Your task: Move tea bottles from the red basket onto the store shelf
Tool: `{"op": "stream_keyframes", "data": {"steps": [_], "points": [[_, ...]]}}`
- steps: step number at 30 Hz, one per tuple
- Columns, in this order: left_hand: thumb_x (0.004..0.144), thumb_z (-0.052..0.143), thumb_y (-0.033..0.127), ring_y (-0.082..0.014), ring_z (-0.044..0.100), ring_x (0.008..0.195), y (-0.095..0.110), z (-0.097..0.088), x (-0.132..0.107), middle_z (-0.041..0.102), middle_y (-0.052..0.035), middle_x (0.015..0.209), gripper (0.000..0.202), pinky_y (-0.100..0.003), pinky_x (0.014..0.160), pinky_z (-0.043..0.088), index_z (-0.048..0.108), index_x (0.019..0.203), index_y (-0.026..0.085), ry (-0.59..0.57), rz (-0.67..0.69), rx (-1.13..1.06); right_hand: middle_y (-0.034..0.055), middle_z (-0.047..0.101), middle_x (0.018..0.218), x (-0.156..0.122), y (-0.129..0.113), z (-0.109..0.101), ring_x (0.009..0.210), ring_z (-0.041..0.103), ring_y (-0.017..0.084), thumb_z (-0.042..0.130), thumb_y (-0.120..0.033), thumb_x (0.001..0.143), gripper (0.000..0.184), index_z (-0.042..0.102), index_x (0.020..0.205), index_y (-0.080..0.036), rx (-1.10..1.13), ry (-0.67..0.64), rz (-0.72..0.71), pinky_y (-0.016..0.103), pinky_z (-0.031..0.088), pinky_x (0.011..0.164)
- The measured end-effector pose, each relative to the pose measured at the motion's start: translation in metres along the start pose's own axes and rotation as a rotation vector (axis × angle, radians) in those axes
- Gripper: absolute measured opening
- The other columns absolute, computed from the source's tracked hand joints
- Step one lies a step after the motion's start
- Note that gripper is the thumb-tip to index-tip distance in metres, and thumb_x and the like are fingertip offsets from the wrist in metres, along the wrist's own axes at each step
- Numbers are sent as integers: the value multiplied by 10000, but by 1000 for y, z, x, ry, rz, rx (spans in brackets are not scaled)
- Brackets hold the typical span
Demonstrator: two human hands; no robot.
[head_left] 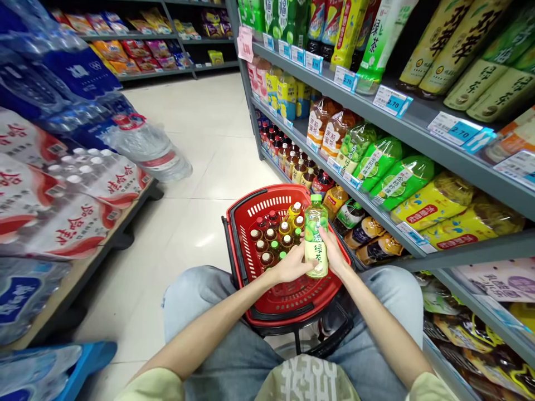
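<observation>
Both my hands hold a green tea bottle, upright with a green cap and a pale green label. My left hand grips its lower left side, the thumb across the label. My right hand is wrapped on the right side, fingers partly hidden behind the bottle. Under the bottle stands a red shopping basket between my knees. Inside it several capped drink bottles stand upright in a group, with white, green, red and yellow caps. The held bottle hides part of the basket's right side.
A drinks shelf with bottles and price tags runs along the right, close to the basket. At left are a low pallet of shrink-wrapped bottles and a large water jug. Snack shelves stand at the back, beyond the tiled floor.
</observation>
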State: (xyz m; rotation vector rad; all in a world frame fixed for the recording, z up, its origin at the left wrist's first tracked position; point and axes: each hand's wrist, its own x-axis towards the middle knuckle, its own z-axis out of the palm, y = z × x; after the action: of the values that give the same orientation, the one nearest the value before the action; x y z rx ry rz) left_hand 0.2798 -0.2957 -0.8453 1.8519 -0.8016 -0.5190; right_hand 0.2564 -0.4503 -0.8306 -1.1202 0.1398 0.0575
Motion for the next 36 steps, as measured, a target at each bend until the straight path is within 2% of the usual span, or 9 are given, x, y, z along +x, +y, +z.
{"op": "stream_keyframes", "data": {"steps": [6, 11, 18, 21, 26, 29, 32, 34, 36], "points": [[802, 682, 411, -221, 633, 814, 14, 6, -2, 688, -57, 971, 549, -341, 773, 537, 519, 1253, 142, -151, -15, 58, 39, 761, 860, 6, -30, -4, 796, 743, 221, 764, -494, 812, 346, 674, 1005, -222, 153, 79, -69, 329, 610, 695], [858, 660, 517, -238, 648, 893, 21, 11, 1, 684, -108, 1093, 632, -375, 828, 542, 472, 1322, 132, -165, 35, -41, 26, 756, 872, 8, -51, -6, 769, 733, 206, 760, -481, 792, 357, 649, 1014, -224, 263, 126, -45, 307, 607, 647], [884, 659, 515, -264, 647, 1095, 34, 5, 4, 639, -109, 1241, 617, -366, 820, 587, 464, 1387, 217, -241, -51, -746, 51, 743, 873, 17, -61, -20, 785, 718, 212, 578, -614, 834, 429, 661, 981, -220, 437, 237, -74, 337, 606, 680], [868, 687, 480, -307, 630, 1149, 36, 5, 4, 585, -149, 1346, 698, -370, 754, 622, 429, 1470, 239, -291, -95, -851, 52, 745, 900, 20, -56, -28, 791, 708, 203, 557, -630, 826, 444, 665, 972, -225, 486, 266, -105, 339, 603, 702], [893, 659, 468, -313, 637, 1149, 36, 10, -2, 532, -172, 1441, 810, -386, 747, 633, 281, 1580, 262, -218, -158, -697, 37, 755, 922, 21, -54, -28, 837, 717, 213, 611, -560, 821, 363, 664, 957, -228, 481, 271, -71, 341, 596, 716], [908, 639, 452, -314, 591, 1253, 30, 11, -7, 507, -156, 1499, 793, -472, 983, 570, 276, 1586, 256, -99, -96, -404, 29, 763, 917, 21, -57, -23, 850, 723, 221, 689, -450, 799, 276, 660, 944, -218, 466, 289, -33, 335, 590, 711], [893, 650, 401, -315, 481, 1397, 18, 8, -7, 528, -144, 1496, 751, -536, 1202, 352, 347, 1555, 217, 77, 16, -46, 3, 762, 867, 26, -57, -23, 806, 721, 201, 755, -291, 758, 207, 652, 918, -209, 515, 355, -9, 316, 582, 713], [863, 668, 373, -307, 522, 1366, 12, 4, -5, 566, -133, 1464, 733, -528, 1194, 364, 396, 1524, 212, 145, 31, 65, -12, 752, 826, 31, -55, -27, 750, 711, 179, 753, -236, 752, 169, 641, 875, -206, 590, 391, 12, 304, 576, 707], [830, 691, 364, -280, 648, 1200, 10, -1, -2, 627, -111, 1394, 712, -462, 1063, 509, 443, 1482, 222, 189, -27, 64, -19, 740, 795, 37, -51, -32, 709, 702, 168, 729, -243, 768, 124, 628, 834, -210, 677, 422, 15, 302, 571, 692]]}}
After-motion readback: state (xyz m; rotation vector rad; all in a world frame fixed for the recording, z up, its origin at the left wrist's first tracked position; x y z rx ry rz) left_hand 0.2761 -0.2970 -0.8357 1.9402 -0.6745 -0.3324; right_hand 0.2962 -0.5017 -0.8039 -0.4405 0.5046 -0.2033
